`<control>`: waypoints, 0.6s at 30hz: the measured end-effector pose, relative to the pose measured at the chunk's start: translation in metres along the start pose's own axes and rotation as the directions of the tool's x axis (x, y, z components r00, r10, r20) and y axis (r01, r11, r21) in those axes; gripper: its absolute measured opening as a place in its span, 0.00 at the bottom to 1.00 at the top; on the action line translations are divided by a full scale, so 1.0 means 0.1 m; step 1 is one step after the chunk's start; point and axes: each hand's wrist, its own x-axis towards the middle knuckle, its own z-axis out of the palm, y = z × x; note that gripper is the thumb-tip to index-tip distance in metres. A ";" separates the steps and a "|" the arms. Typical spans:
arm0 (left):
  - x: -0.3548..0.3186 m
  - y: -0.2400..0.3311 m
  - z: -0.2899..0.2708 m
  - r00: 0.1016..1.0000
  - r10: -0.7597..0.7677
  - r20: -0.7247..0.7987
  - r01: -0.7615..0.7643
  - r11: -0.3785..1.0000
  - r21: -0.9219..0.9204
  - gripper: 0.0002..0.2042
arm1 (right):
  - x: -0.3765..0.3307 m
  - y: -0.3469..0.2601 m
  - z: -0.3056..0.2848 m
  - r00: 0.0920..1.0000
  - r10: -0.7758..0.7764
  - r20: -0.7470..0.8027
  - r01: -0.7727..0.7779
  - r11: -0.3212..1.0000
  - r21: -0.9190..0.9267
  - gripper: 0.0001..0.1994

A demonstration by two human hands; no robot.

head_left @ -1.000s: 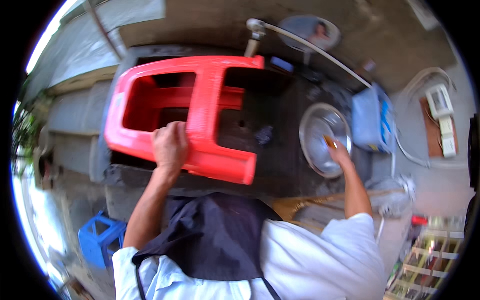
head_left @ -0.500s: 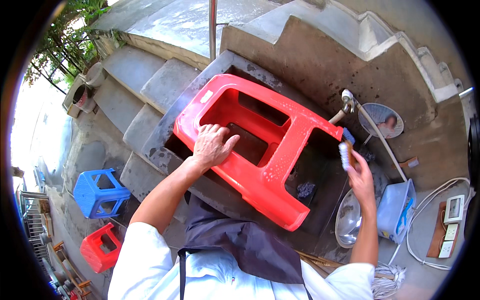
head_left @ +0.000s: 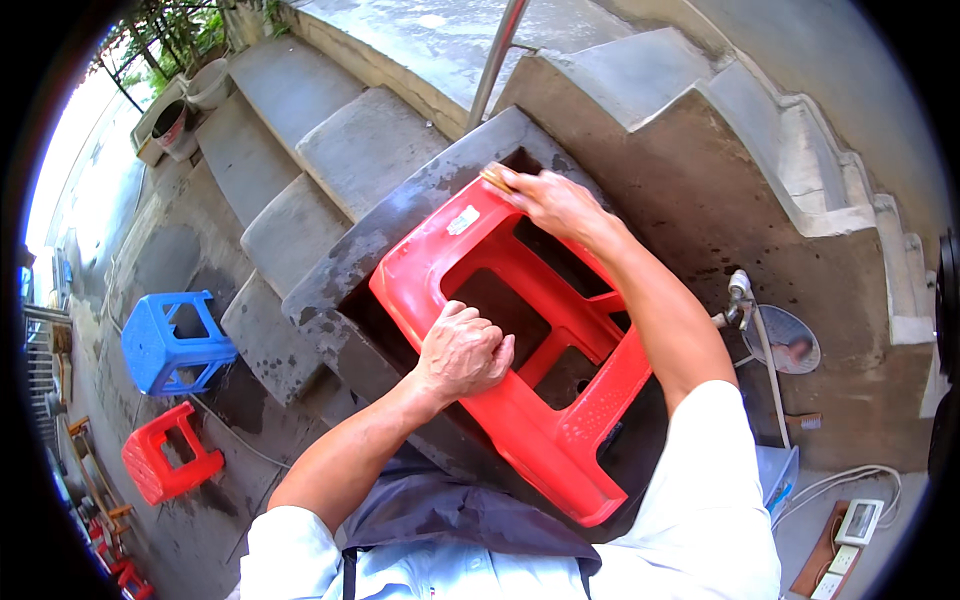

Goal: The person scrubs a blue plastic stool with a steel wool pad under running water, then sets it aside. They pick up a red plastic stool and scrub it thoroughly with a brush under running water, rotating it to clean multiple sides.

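Observation:
A large red plastic stool [head_left: 535, 432] lies on its side, tilted, across a dark stone sink [head_left: 400, 205]. My left hand [head_left: 462, 352] is closed round the near edge of the stool's frame. Stretched across to the far upper corner of the stool, my right hand [head_left: 560, 205] grips a scrub brush [head_left: 494, 180]. The brush's wooden back shows past the fingers, and its bristles are hidden against the stool. A pale label [head_left: 463, 220] is stuck on the red plastic near that corner.
Left of the sink stand a blue stool [head_left: 160, 345] and a small red stool [head_left: 160, 470]. Concrete steps [head_left: 380, 140] rise beyond. At the right are a tap [head_left: 738, 290], a round mirror [head_left: 780, 325], a clear plastic tub [head_left: 775, 470] and a socket board [head_left: 836, 560].
My right hand has carried the brush from the stool's right end to its far upper corner. The stool has turned in the sink, and my left hand still holds its near edge.

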 end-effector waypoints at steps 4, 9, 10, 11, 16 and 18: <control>-0.01 -0.05 -0.04 1.000 -0.014 0.013 0.014 1.000 0.012 0.18 | -0.06 -0.03 0.21 0.983 -0.046 -0.178 0.048 0.999 0.004 0.18; -0.01 -0.04 -0.01 1.000 -0.016 -0.017 0.015 0.999 -0.036 0.17 | -1.69 0.49 -0.23 0.975 0.210 -0.069 -0.208 0.977 0.039 0.21; -0.01 -0.04 -0.01 0.999 -0.027 -0.023 0.026 0.999 -0.034 0.17 | -1.93 0.54 -0.28 0.967 0.248 -0.057 -0.245 0.968 0.054 0.22; -0.03 -0.04 -0.02 0.999 -0.039 -0.029 0.038 0.999 -0.033 0.17 | -2.10 0.56 -0.34 0.954 0.297 -0.050 -0.292 0.953 0.083 0.22; -0.02 -0.02 0.00 0.999 -0.019 -0.032 0.017 0.999 -0.044 0.16 | -1.53 0.60 -0.19 0.983 0.164 -0.085 -0.158 0.985 0.070 0.21; -0.02 -0.02 0.00 0.999 -0.026 -0.043 0.024 0.998 -0.052 0.15 | -0.85 0.48 -0.03 0.994 0.075 -0.084 -0.062 0.987 0.146 0.21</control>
